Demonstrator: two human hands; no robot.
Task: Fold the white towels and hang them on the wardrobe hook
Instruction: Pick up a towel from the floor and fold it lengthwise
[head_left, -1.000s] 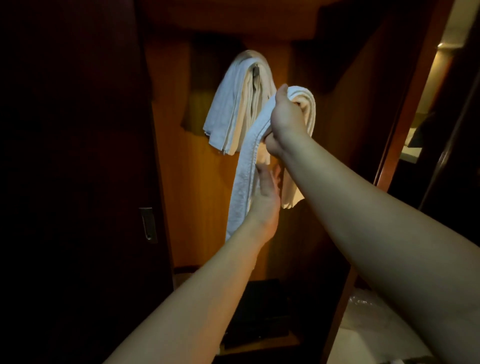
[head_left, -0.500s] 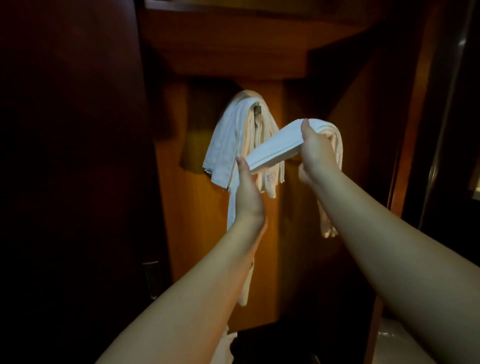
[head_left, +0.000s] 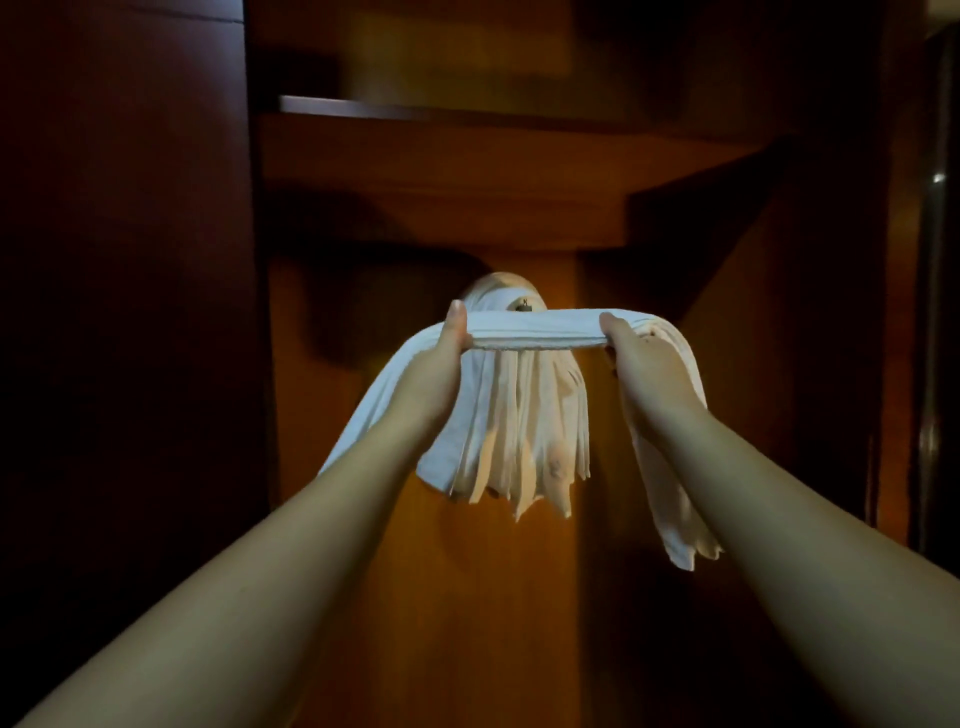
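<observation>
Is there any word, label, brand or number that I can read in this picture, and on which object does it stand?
None can be read.
Hanging towel: a faint mark near the lower edge, too blurred to read.
Held towel, gripped by the left hand and the right hand: no text visible.
Hook: no readable marking.

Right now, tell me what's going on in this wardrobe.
A person is hanging folded white towels inside a wooden wardrobe. Both hands grip one folded towel, stretched level between the left hand and the right hand, its ends drooping on either side. It is held just in front of the hook, where another towel already hangs. The held towel is not yet on the hook.
</observation>
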